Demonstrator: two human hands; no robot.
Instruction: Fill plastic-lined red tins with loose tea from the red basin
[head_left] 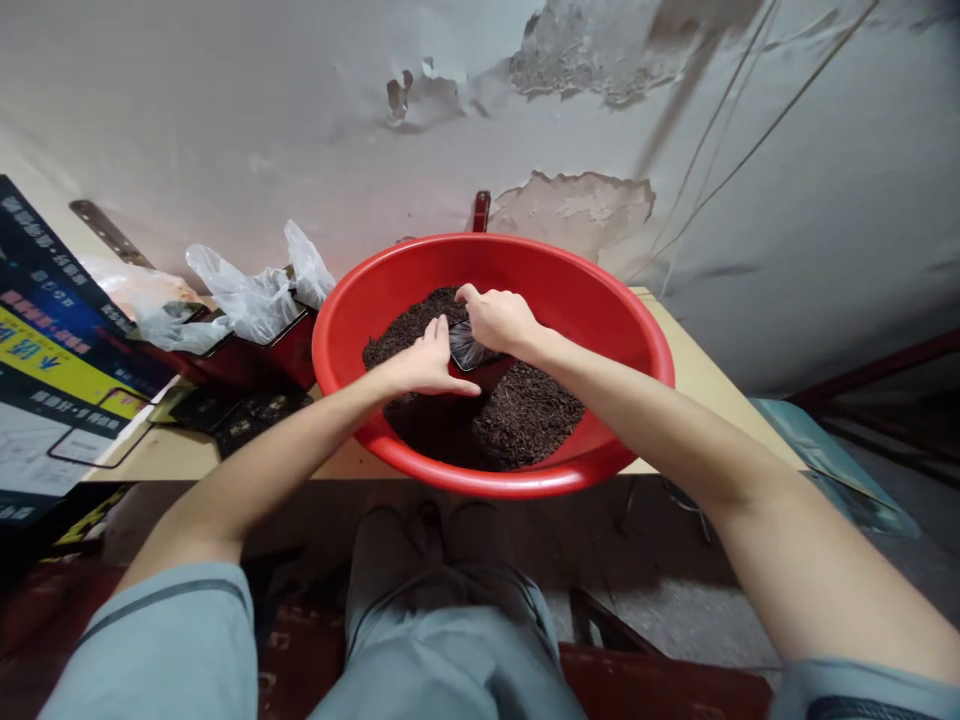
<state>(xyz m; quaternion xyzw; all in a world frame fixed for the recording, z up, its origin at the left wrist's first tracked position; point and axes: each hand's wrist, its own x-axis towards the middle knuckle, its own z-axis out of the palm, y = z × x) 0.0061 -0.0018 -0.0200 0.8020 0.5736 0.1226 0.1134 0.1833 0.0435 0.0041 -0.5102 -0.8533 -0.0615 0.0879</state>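
Observation:
A large red basin (495, 480) holds a heap of dark brown, dry, crumbly shreds (529, 415) that look like loose tea leaves. Inside it stands a small dark box with a black rim (466, 366), lined with a clear plastic bag (466, 345). My left hand (429, 362) has its fingers stretched and thumb apart, lying against the box's left and near side. Over the box's right side, my right hand (499, 318) is closed at the bag, its index finger crooked. Its fingertips are partly hidden.
Left of the basin are dark red boxes (289, 355) with plastic bags (251, 300) sticking out, and black lids or trays (247, 420). A printed carton (60, 360) stands far left. The wooden table (720, 420) meets a peeling wall (300, 130); cords (739, 150) hang at right.

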